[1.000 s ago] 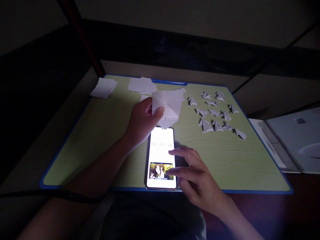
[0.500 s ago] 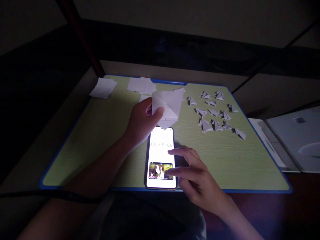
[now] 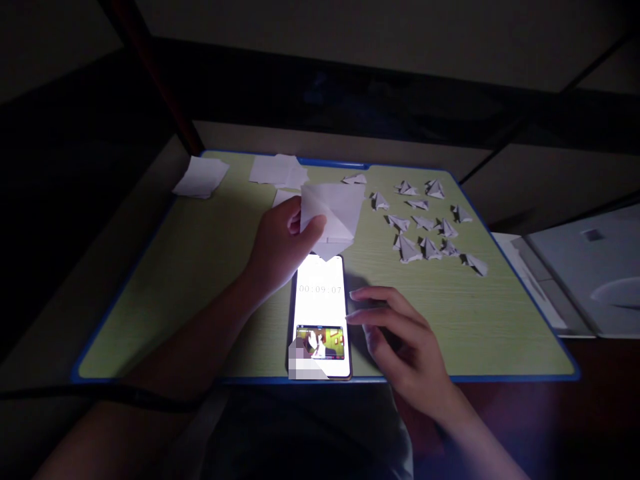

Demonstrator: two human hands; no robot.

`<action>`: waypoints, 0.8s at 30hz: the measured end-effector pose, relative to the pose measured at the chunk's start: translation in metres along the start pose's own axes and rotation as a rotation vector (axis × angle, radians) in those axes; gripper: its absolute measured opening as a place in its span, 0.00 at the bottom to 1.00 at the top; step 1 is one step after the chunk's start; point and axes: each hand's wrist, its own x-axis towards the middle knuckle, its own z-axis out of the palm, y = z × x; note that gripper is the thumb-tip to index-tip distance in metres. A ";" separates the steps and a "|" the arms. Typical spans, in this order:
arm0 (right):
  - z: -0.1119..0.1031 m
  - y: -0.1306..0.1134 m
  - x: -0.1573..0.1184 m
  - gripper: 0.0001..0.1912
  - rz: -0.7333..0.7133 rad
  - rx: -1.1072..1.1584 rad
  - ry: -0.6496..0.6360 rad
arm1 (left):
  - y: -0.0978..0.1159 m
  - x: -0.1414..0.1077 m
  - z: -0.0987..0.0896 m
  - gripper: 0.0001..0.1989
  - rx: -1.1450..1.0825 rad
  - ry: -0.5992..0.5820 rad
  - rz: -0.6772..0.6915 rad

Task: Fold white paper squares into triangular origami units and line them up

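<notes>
A paper stack [image 3: 201, 178] lies at the far left corner of a table [image 3: 150, 293]. The left hand [image 3: 280, 247], its forearm slanting in over the near edge, pinches a folded sheet [image 3: 337, 207] between thumb and fingers above the table's middle. A lit phone [image 3: 320, 310] lies at the near edge. Beside it, the right hand [image 3: 417, 353] holds nothing, palm inward, fingers bent and parted. Folded shapes [image 3: 407, 248] sit toward the right edge.

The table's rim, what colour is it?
The rim is blue, best seen in the head view.
</notes>
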 end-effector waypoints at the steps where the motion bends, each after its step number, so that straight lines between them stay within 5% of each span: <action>1: -0.001 0.000 0.002 0.16 0.012 0.009 0.036 | 0.000 0.000 0.000 0.05 0.001 -0.003 0.001; 6: -0.010 0.000 0.018 0.09 0.069 0.030 0.173 | 0.003 -0.001 0.000 0.06 0.039 -0.005 -0.021; 10: -0.017 0.000 0.045 0.15 0.091 0.085 0.221 | 0.008 -0.001 -0.002 0.06 0.051 0.010 -0.042; 16: -0.014 -0.002 0.090 0.25 0.127 0.123 0.079 | 0.011 -0.001 -0.003 0.07 0.036 0.020 -0.022; 24: -0.008 0.005 0.113 0.11 0.189 0.376 0.038 | 0.009 -0.001 -0.002 0.07 0.079 0.030 -0.011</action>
